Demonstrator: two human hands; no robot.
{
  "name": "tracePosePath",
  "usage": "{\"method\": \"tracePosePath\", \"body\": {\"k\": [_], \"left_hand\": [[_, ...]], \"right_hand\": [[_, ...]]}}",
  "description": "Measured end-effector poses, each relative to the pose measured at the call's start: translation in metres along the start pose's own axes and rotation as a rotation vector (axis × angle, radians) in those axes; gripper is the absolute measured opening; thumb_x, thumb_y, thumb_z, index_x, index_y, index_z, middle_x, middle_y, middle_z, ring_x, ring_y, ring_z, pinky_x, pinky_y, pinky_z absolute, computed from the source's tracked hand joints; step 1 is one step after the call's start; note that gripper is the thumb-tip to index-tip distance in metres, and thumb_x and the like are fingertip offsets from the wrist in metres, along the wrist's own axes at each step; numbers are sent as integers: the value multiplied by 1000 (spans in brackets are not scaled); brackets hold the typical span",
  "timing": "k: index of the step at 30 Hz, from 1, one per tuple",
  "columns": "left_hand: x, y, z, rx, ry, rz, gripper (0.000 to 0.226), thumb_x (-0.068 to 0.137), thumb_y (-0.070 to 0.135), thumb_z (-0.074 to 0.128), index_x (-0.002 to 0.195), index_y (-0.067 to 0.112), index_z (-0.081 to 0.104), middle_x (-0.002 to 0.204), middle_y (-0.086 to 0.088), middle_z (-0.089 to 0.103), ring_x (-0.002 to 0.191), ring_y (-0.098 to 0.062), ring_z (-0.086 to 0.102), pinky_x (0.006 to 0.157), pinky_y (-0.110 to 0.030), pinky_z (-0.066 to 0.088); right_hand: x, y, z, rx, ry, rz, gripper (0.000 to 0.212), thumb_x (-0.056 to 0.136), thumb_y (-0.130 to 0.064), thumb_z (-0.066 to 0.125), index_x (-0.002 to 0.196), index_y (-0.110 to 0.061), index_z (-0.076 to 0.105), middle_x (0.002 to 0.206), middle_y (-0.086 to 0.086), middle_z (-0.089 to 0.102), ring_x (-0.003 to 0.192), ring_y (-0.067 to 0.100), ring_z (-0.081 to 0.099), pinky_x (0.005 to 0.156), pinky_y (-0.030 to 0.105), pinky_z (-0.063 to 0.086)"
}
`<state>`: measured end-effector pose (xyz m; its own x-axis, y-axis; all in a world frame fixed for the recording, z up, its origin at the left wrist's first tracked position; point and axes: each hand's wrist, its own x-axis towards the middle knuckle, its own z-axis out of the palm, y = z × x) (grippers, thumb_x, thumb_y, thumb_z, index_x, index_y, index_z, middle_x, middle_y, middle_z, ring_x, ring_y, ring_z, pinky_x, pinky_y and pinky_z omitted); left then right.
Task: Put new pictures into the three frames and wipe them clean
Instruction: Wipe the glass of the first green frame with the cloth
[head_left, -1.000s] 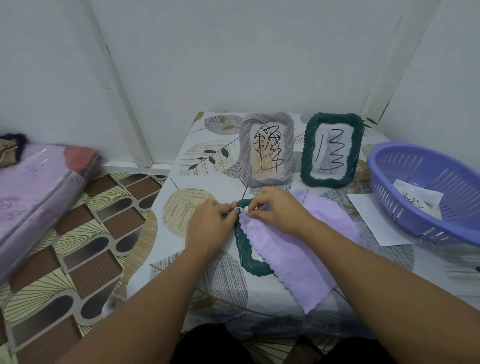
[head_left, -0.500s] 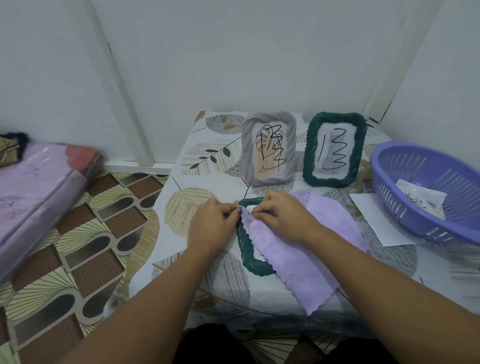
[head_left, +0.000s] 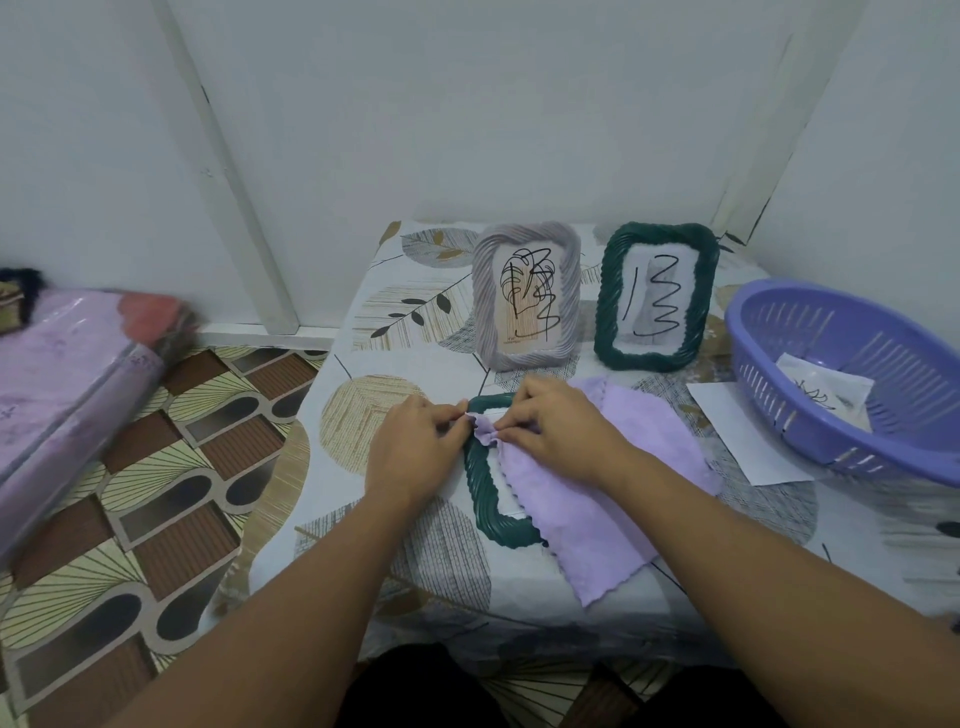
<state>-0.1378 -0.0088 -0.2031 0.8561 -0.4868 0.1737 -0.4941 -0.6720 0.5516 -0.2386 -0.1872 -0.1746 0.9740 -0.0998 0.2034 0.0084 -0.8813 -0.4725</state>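
With both the left hand (head_left: 415, 452) and right hand (head_left: 553, 428) pinching the scalloped lilac microfibre cloth (head_left: 597, 499) at the twelve o'clock end of the flat dark green ribbed plastic frame (head_left: 480, 499), best bunch it firmly before rubbing.

Single head view, angled down, close above table (head_left: 415, 312)

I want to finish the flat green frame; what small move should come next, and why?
Probably gather the purple cloth into the right hand and rub the flat green frame: both hands pinch its bunched corner, the left hand beside, and the cloth covers most of that frame.
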Motion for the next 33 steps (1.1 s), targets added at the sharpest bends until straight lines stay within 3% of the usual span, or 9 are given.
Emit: {"method": "tracePosePath", "body": {"k": [7, 12, 17, 22, 26, 28, 30, 33], "left_hand": [[1, -3, 3, 0, 16, 24, 33, 99, 57, 50, 112, 42, 77, 84, 5, 52, 85, -18, 52, 65, -34, 40], [1, -2, 1, -6, 21, 31, 32, 99, 53, 52, 112, 39, 78, 84, 2, 53, 85, -19, 52, 66, -34, 41], [3, -4, 3, -1, 23, 39, 36, 99, 58, 48, 105, 41, 78, 78, 3, 51, 84, -23, 54, 60, -32, 29], [1, -1, 1, 6, 16, 26, 35, 100, 56, 49, 109, 40, 78, 83, 2, 51, 85, -21, 52, 64, -33, 34], [0, 0, -1, 0, 8, 39, 31, 98, 57, 54, 112, 42, 77, 85, 2, 53, 84, -19, 52, 66, -35, 46], [-1, 1, -2, -11, 22, 42, 33, 97, 58, 56, 114, 39, 77, 85, 3, 54, 83, -18, 52, 65, -35, 46], [-1, 1, -2, -16, 28, 36, 34, 97, 58, 56, 116, 38, 77, 85, 3, 54, 83, -17, 53, 65, -34, 46], [-1, 1, -1, -19, 18, 19, 37, 96, 60, 56, 117, 38, 76, 88, 4, 54, 88, -18, 53, 70, -36, 47]], "right_hand": [[6, -5, -1, 9, 21, 52, 10, 92, -32, 73, 98, -28, 81, 94, -5, 59, 92, 16, 55, 84, 41, 49], [-3, -1, 3, 10, 36, 13, 11, 93, -34, 72, 99, -32, 81, 88, -13, 53, 89, 10, 51, 80, 37, 47], [4, -4, 3, -17, 41, 34, 11, 93, -32, 71, 98, -29, 81, 91, -8, 56, 91, 15, 54, 82, 40, 48], [-3, -2, 4, 5, 41, 22, 11, 94, -33, 71, 99, -30, 81, 90, -11, 56, 87, 11, 54, 78, 38, 50], [-4, -5, -8, 363, 153, 238, 11, 93, -31, 72, 99, -27, 80, 98, -9, 64, 92, 4, 59, 84, 19, 46], [-7, -3, -16, 593, 206, 363, 10, 93, -28, 72, 99, -26, 80, 99, -7, 71, 93, 7, 63, 88, 23, 49], [-10, 1, -22, 806, 219, 458, 10, 94, -20, 71, 99, -21, 80, 92, -6, 75, 87, 10, 66, 82, 25, 54], [-13, 8, -26, 1005, 241, 497, 9, 92, -12, 73, 97, -13, 80, 90, 3, 78, 84, 14, 68, 78, 27, 57]]}}
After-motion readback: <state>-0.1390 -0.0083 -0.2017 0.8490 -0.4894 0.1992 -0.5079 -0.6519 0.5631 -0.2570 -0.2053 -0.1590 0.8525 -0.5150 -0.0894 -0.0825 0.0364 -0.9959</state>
